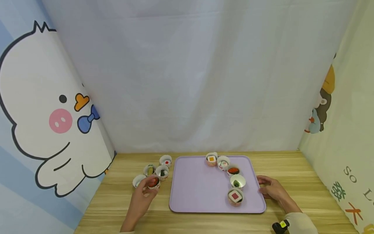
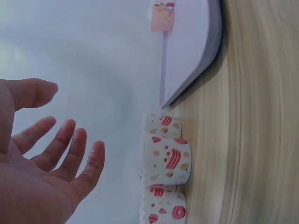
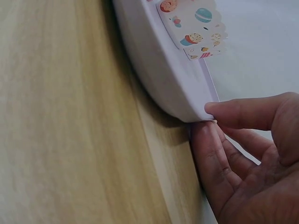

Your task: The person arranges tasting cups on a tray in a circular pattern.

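Observation:
My left hand (image 1: 142, 197) hovers at the cluster of patterned paper cups on the left, its fingertips over a cup with a red topping (image 1: 154, 183). In the left wrist view, the hand (image 2: 49, 161) has spread, gently bent fingers with nothing between them, apart from the printed paper cups (image 2: 168, 159). On the right, my right hand (image 1: 273, 189) holds the edge of the lilac tray (image 1: 198, 185). The right wrist view shows the thumb on top of the tray rim (image 3: 180, 105) and fingers beneath it.
Several cups of sushi-like pieces stand in a curved row on the tray, from a cup with a yellow square (image 1: 211, 159) to one with a red square (image 1: 235, 197). More cups (image 1: 166, 161) stand left of the tray on the wooden table (image 1: 117, 208). A white curtain (image 1: 187, 81) hangs behind.

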Demonstrator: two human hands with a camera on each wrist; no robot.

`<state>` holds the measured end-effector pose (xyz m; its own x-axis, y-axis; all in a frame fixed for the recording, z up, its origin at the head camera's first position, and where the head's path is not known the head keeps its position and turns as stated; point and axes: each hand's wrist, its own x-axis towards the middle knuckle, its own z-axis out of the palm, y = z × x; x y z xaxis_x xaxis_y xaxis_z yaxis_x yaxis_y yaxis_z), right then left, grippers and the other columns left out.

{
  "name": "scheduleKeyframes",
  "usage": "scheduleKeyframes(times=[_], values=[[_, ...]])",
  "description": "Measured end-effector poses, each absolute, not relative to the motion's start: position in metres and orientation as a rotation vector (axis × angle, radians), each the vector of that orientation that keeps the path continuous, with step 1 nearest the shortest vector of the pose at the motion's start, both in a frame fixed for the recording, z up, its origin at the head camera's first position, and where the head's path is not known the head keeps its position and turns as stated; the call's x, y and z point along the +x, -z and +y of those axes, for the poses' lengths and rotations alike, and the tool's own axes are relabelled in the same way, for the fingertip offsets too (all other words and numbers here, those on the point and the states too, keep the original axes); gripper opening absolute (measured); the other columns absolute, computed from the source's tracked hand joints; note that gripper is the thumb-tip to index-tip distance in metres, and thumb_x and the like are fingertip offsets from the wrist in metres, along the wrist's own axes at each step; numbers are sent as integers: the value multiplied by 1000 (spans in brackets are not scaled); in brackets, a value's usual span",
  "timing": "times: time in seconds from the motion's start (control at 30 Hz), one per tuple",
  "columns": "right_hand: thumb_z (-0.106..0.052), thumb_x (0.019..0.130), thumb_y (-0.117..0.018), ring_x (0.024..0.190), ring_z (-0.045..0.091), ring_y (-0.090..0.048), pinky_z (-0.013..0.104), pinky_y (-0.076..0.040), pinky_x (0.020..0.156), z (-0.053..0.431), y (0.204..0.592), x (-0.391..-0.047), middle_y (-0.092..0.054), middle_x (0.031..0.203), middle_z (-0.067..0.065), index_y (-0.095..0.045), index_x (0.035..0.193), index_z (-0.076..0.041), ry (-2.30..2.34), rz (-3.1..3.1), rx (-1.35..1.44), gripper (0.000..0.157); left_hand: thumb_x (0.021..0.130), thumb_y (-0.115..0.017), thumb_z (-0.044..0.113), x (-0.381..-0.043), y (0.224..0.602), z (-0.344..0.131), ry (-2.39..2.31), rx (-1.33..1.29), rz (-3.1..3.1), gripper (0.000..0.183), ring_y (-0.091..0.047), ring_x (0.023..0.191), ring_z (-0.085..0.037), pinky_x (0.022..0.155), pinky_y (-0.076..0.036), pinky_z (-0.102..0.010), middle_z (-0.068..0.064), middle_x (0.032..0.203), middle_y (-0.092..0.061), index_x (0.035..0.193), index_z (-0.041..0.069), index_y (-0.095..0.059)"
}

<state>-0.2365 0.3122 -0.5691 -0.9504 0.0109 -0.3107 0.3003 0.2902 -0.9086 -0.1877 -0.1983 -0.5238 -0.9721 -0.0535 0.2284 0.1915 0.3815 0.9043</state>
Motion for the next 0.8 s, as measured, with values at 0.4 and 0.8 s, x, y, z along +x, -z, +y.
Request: scheduleKeyframes(times=[0.4,0.8], values=[[7,77,-65,82,13,-61,30,-58,66,313,571,-236,-53,126,25,-43,141,7,1698,2362,261,68,92,-69,17,-185,519,-230,1581,141,-2399,54,-46,112,6,91,-49,-16,-8,139,-53,141,15,-47],[6,78,-65,83,13,-62,31,-59,68,312,569,-235,-53,126,26,-42,142,8,1697,2360,255,67,88,-73,14,-201,537,-261,1656,197,-2405,79,-32,142,-31,113,-34,-50,-15,155,-32,153,11,-27]])
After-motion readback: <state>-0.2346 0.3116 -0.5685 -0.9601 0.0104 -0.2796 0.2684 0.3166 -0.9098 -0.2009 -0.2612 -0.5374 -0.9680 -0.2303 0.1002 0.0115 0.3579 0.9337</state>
